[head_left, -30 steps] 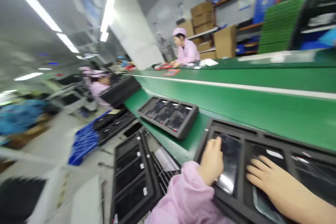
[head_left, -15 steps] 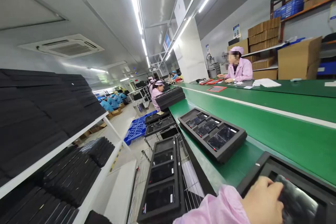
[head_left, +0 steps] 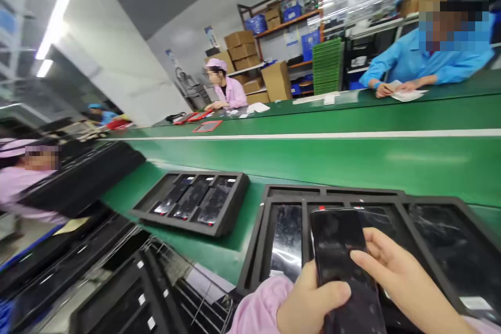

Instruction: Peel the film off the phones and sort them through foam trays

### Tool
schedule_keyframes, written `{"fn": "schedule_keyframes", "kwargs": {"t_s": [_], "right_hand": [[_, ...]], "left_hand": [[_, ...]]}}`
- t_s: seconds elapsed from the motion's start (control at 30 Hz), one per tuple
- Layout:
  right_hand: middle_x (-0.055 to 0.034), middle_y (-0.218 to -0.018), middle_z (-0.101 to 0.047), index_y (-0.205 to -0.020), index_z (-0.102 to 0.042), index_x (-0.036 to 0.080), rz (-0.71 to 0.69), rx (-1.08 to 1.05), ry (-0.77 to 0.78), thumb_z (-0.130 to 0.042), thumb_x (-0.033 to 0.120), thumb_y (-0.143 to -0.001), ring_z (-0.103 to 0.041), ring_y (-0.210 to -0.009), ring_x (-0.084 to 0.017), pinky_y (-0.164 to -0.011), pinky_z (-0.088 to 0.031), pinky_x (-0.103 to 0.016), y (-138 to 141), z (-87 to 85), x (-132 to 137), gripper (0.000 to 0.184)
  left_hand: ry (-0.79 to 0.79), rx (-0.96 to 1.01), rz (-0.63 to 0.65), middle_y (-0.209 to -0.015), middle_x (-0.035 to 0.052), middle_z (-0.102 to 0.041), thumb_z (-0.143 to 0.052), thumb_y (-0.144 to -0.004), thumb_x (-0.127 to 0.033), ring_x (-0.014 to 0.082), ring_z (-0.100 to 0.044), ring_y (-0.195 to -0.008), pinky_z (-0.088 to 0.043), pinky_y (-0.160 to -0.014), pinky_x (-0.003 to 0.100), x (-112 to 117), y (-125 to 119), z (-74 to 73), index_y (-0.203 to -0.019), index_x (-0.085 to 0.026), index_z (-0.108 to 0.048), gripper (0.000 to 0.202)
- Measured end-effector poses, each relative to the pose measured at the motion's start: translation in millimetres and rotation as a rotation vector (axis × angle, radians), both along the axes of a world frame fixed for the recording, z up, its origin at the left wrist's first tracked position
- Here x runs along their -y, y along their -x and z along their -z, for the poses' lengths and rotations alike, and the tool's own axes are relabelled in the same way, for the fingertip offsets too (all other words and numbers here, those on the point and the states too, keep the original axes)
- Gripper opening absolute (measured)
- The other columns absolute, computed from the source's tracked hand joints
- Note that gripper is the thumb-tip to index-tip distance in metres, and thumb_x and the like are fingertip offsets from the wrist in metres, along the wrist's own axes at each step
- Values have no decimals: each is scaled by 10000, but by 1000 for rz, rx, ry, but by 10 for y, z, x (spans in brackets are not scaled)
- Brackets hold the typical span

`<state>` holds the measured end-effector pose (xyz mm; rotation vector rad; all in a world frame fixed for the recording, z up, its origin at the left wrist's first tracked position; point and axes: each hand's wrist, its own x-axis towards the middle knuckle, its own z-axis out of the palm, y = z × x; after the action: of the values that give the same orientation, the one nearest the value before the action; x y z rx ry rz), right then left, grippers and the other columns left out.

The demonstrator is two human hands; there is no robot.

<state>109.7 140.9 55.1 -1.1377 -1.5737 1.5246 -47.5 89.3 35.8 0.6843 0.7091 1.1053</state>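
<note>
My left hand (head_left: 309,302) grips a black glossy phone panel (head_left: 340,255) at its lower left, thumb laid across the face. My right hand (head_left: 399,276) holds the same panel from the right, fingers curled onto its surface. The panel is lifted just above a black foam tray (head_left: 395,195) with several slots holding more dark panels (head_left: 287,235). The tray rests on the near edge of the green conveyor table (head_left: 313,159). A pink sleeve covers my left wrist.
A second black tray (head_left: 230,214) with three panels lies to the left on the belt. Stacked black trays (head_left: 82,177) and a wire rack (head_left: 188,292) sit lower left. People in pink and blue work at the far side, with cardboard boxes (head_left: 276,81) on shelves behind.
The camera swung from the left aisle and shelves back right onto the tray. Both hands now hold one panel lifted from the tray; before, only the left hand showed on the tray.
</note>
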Motion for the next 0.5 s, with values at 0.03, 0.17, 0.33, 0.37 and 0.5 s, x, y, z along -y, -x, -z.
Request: {"fn": "schedule_keyframes", "kwargs": {"t_s": [0.03,0.17,0.33,0.37,0.5], "right_hand": [[-5,-647,-611,-798,-589,217,11,75,-43,-582,459,-750,-593,-583,-190,-524,-517,-262,-26,-22,8,246],[-11,-767,-634,-969,-638,236,157,253,-332,-571,391,-718,-584,-630,-179,-555,-517,-261,-188,-154,-76,303],[-29,-888,-645,-868,-655,227,64,171,-702,-536,285,-854,-620,-752,-164,-657,-535,-260,-273,-326,-202,133],[-24,-858,-646,-801,-641,218,62,185,-824,-524,236,-878,-619,-757,-159,-659,-530,-258,-264,-335,-183,141],[4,-788,-668,-738,-593,217,160,319,-1316,-406,131,-945,-624,-825,-163,-887,-476,-348,-252,-273,83,292]], "left_hand": [[49,16,43,-864,143,-713,-754,-619,-382,307,-665,-852,-476,-815,429,35,-47,-65,-1002,-99,-678,482],[205,65,235,-846,129,-721,-697,-632,-230,268,-672,-837,-486,-767,349,99,-106,-282,-968,-83,-692,367],[328,-82,364,-770,68,-725,-673,-555,-133,280,-671,-817,-463,-785,380,102,-165,-324,-878,-130,-704,324],[317,-96,367,-760,65,-721,-685,-553,-152,287,-668,-820,-457,-789,386,108,-179,-307,-881,-132,-702,329],[319,-42,283,-764,71,-705,-719,-519,-206,290,-644,-868,-439,-801,360,175,-158,-204,-866,-118,-701,358]]}}
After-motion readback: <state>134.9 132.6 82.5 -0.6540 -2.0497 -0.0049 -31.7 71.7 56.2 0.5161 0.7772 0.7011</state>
